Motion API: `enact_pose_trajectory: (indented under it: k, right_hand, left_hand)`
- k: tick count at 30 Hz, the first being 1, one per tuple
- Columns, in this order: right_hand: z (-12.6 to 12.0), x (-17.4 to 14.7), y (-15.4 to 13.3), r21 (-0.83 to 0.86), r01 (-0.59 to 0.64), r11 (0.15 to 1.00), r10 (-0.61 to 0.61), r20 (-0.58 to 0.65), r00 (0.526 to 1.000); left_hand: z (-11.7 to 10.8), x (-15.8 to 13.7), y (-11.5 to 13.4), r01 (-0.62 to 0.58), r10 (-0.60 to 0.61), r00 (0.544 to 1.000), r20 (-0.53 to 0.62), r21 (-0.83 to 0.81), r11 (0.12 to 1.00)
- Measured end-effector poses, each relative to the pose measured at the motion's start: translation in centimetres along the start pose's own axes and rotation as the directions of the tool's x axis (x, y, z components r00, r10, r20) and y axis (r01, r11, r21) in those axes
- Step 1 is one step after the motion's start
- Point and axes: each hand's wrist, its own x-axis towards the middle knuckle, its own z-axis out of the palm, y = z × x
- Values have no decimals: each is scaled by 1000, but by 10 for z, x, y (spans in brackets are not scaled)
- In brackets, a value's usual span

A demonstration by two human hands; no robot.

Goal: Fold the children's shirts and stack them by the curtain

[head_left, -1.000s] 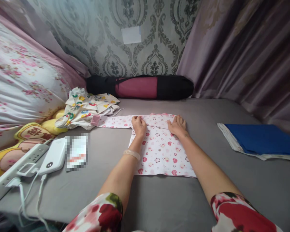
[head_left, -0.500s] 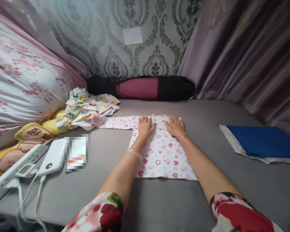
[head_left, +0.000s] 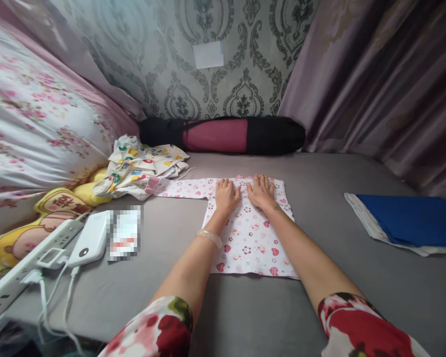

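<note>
A small white long-sleeved shirt printed with pink hearts and flowers lies flat on the grey bed surface. One sleeve stretches left and ends in a pink cuff; on the right side no sleeve sticks out. My left hand rests palm down on the upper left of the shirt, fingers extended. Close beside it, my right hand lies flat on the upper part near the pink collar, fingers spread. Neither hand grips the cloth.
Crumpled patterned clothing touches the pink cuff at left. A power strip, a white power bank with cables and a blurred packet lie nearer. Folded blue cloth sits at right; a black-and-pink long bag lines the wall.
My right hand has slid left across the shirt, from its upper right edge toward my left hand. My left hand stays in nearly the same place. The view has shifted slightly.
</note>
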Motion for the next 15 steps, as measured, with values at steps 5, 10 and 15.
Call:
enact_pose_trajectory:
  k: [5, 10, 15]
  right_hand:
    - [4, -2, -4, -22, -10, 1000, 9, -11, 1000]
    - [6, 0, -1, -39, -15, 999, 14, -5, 1000]
    - [6, 2, -2, -39, -20, 999, 21, 9, 1000]
  left_hand:
    - [2, 0, -1, -17, 16, 998, 63, 27, 999]
    - [2, 1, -2, -9, 10, 999, 39, -22, 1000]
    - [3, 4, -7, 16, -22, 999, -40, -152, 988]
